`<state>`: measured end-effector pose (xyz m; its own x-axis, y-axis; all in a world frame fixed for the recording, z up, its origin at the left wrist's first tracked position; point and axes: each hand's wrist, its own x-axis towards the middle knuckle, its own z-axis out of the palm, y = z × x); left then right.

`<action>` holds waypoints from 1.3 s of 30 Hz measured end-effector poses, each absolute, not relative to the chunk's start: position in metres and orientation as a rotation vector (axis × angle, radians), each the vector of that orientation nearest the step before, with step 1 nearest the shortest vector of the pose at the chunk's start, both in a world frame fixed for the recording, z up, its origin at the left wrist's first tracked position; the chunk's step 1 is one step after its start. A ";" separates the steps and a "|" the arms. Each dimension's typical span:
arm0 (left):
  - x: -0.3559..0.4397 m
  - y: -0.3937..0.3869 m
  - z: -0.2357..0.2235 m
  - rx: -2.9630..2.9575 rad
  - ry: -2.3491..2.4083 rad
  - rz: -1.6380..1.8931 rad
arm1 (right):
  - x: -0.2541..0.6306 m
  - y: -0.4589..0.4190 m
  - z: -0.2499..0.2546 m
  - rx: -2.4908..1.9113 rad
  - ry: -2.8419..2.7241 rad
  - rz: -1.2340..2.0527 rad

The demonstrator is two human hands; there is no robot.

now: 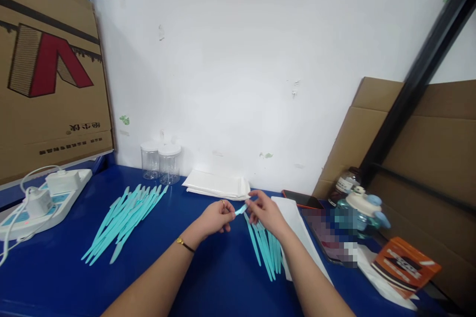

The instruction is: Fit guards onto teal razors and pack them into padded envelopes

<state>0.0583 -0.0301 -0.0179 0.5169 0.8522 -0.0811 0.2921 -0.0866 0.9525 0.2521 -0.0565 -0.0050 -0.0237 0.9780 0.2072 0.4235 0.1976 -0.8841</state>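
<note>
Between both hands, over the blue table, is a slim teal eyebrow razor [241, 210] with a paler tip. My left hand [217, 216] pinches its near end between thumb and fingers. The fingers of my right hand [265, 213] close on its other end, partly hiding it. Under my right hand and wrist lies a bundle of similar teal razors [265, 250], partly covered by the arm. A larger fanned pile of teal razors [128, 218] rests to the left, pale tips pointing toward the wall.
White folded sheets [217, 184] and two clear lidded jars [169, 166] stand near the wall. A power strip [70, 193] with chargers is at far left. To the right are a white sheet [297, 223], phones [323, 237], a teal bottle [359, 213] and an orange box [405, 267].
</note>
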 end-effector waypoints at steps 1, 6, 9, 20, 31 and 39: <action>0.063 -0.032 -0.020 1.618 1.031 0.634 | 0.261 -0.059 0.000 -1.489 -1.605 0.641; 0.076 -0.034 -0.031 1.791 1.262 0.651 | 0.293 -0.085 0.010 -1.982 -1.814 0.252; 0.081 -0.036 -0.037 1.873 1.246 0.617 | 0.294 -0.100 0.001 -2.115 -1.921 0.231; 0.089 -0.044 -0.046 1.716 0.969 0.515 | 0.313 -0.131 -0.012 -2.304 -1.994 0.219; 0.094 -0.047 -0.044 1.709 0.878 0.474 | 0.255 -0.113 -0.012 -2.472 -1.765 0.161; 0.076 -0.033 -0.043 2.052 1.083 0.614 | 0.222 -0.081 -0.016 -2.592 -1.773 0.186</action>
<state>0.0763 -0.0327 -0.0426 0.5323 0.8432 0.0756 0.4978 -0.3840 0.7776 0.2215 -0.0806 -0.0162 0.3581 0.9283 -0.1000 0.9288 -0.3651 -0.0632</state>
